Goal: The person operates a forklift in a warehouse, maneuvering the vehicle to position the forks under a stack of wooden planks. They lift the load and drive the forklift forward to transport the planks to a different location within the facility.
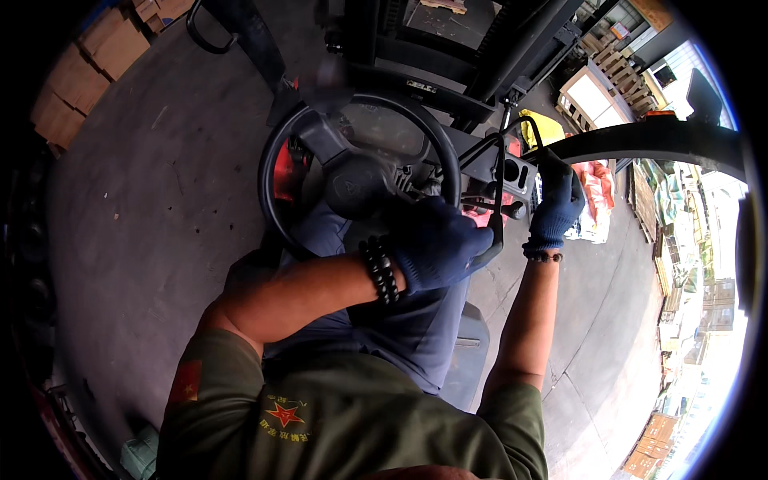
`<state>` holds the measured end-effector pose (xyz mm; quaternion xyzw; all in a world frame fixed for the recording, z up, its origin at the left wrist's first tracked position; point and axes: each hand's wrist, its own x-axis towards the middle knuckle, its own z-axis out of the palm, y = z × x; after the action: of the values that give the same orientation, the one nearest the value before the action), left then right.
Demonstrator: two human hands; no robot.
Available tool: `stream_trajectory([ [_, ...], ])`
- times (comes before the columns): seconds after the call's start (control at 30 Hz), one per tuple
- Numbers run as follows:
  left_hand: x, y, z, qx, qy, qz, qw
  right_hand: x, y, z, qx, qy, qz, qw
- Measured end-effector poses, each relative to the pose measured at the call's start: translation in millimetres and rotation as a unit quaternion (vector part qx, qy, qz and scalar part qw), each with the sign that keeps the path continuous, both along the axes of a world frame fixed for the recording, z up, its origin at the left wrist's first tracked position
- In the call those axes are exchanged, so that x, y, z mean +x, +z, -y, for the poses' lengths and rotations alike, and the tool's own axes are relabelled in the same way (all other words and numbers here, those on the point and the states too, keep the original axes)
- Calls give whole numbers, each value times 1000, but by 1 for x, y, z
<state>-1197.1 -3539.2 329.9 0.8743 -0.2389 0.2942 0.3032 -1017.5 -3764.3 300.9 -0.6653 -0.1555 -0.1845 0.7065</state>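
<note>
Operating step, seemingly — blue-gloved left hand (444, 244) and blue-gloved right hand (558, 204) curled around bent black metal levers (500, 172).
Next likely calls for measured pressure.

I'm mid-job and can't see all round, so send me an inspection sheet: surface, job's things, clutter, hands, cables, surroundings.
Surface: grey floor, a few small specks at left, crack lines at right.
Job's things: near lever and far lever, both bent and black; steering wheel alongside, to their left.
Clutter: red and white bundle beyond the right hand.
Hands: both in blue gloves; left hand closed on the near lever, right on the far one.
Cables: nothing seen.
Surroundings: cartons upper left, pallets upper right.
</note>
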Motion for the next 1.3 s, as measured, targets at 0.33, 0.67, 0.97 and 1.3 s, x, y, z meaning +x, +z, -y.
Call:
stream_trajectory([
  [0.33, 36, 37, -168, -103, 218, 44, 970, -9, -2, 7, -86, -28, 15, 996],
  [0.67, -134, -46, -151, 2, 225, -18, 974, -7, -12, 12, -103, -36, 62, 992],
  [0.97, -150, -30, -137, -4, 220, -33, 975, -61, 7, -3, -42, -38, -5, 998],
  [1.3, -169, -9, -151, -2, 205, -14, 979, -164, 34, -67, -408, -71, 235, 879],
])
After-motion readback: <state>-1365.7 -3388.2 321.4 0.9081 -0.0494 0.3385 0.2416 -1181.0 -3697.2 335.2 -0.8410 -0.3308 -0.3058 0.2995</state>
